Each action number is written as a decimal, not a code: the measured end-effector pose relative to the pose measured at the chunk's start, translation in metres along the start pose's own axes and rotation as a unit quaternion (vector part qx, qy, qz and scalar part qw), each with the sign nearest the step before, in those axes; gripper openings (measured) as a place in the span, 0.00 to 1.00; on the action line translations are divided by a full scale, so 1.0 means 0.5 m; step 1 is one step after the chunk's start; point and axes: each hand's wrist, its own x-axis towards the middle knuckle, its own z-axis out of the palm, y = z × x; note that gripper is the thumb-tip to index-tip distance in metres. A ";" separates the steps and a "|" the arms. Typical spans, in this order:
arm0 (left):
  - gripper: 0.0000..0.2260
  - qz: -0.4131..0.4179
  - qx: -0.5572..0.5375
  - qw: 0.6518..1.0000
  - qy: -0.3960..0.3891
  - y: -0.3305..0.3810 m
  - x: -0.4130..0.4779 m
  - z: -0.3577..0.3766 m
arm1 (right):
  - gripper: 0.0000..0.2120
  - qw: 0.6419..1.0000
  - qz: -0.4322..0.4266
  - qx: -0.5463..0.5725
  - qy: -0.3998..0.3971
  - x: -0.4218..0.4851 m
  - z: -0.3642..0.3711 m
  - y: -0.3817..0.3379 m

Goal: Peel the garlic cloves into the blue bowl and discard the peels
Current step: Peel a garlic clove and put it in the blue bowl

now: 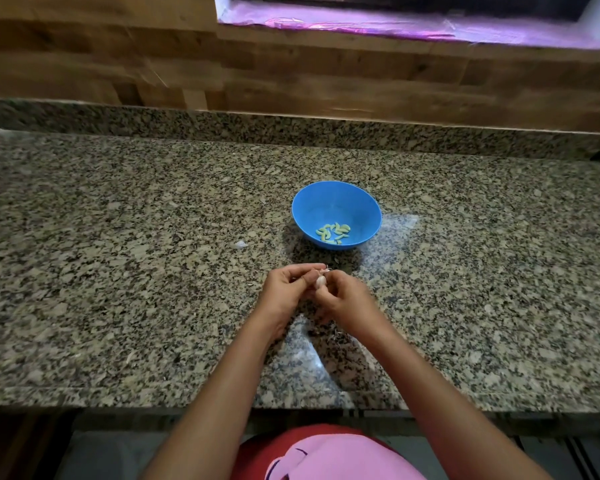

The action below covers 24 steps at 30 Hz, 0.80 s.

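Left hand [284, 292], right hand [343, 296] pinch clove [321, 281] mid-counter [118, 271], blue bowl [326, 202] beyond

- Pinkish-white garlic clove [321, 281], pinched between the left hand [284, 289] and right hand [343, 296]: dry, papery skin.
- Round blue plastic bowl [336, 202], just beyond the grip: smooth, softly glossy.
- Pale yellow-green peeled cloves [333, 233] inside that bowl: smooth, bare.
- Speckled grey-and-tan granite countertop [118, 271], under the grip: polished, with glassy reflections.
- Small white scrap of peel [239, 244], beyond the grip to the left: thin, papery.
- Brown wooden plank wall [118, 64], far beyond the grip: matt, grained.
- Purple film [361, 24] above that wall: shiny, wrinkled.
- Pink cloth garment [326, 455], behind the grip: soft, matt.
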 end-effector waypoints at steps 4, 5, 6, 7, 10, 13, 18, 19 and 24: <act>0.08 0.005 0.006 1.000 0.014 0.004 0.004 0.006 | 0.10 0.998 -0.023 -0.055 0.017 0.000 0.001 -0.009; 0.08 0.004 0.011 1.000 0.019 0.002 0.006 0.006 | 0.09 0.997 -0.027 -0.070 0.014 0.001 0.000 -0.011; 0.08 0.003 0.016 1.000 0.025 0.001 0.007 0.005 | 0.09 0.996 -0.029 -0.086 0.009 0.003 0.000 -0.012; 0.08 0.004 0.022 0.999 0.032 -0.001 0.008 0.004 | 0.08 0.995 -0.030 -0.100 0.002 0.004 0.001 -0.014; 0.08 0.002 0.033 0.998 0.052 -0.004 0.006 0.004 | 0.09 0.991 -0.023 -0.130 -0.018 0.008 0.003 -0.016; 0.08 0.003 0.039 0.997 0.065 -0.006 0.005 0.005 | 0.12 0.990 -0.020 -0.138 -0.034 0.010 0.008 -0.012; 0.06 -0.009 0.019 0.997 0.079 -0.002 0.011 0.001 | 0.14 0.995 -0.039 -0.072 -0.059 0.019 0.006 -0.010; 0.06 -0.011 0.017 0.997 0.081 -0.001 0.012 0.000 | 0.13 0.996 -0.032 -0.049 -0.067 0.021 0.003 -0.011; 0.07 -0.014 0.032 0.997 0.073 0.008 0.020 0.004 | 0.12 0.998 -0.011 -0.017 -0.067 0.026 -0.008 -0.008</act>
